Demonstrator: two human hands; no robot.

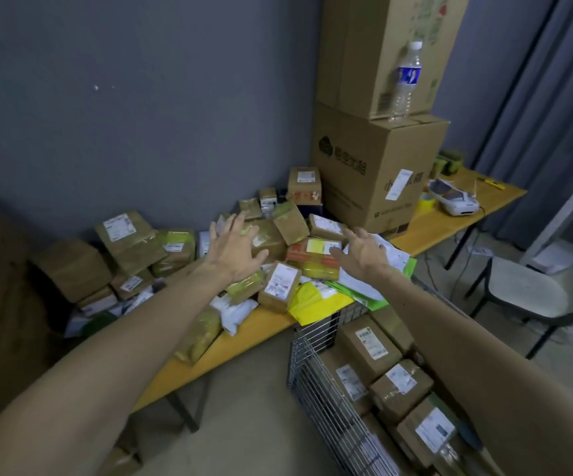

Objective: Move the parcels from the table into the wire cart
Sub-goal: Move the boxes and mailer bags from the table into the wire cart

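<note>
Grey wall (106, 97) and curtain (553, 97), pale floor (244, 389), 1 chair (525, 290).

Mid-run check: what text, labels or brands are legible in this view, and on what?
No text reads clearly.
Lower carton: dark logo and printed characters, blurred.
Upper carton: green and red print, blurred.
Water bottle: blue label, unreadable.
Parcels on the table and in the wire cart: white shipping labels, too small.
</note>
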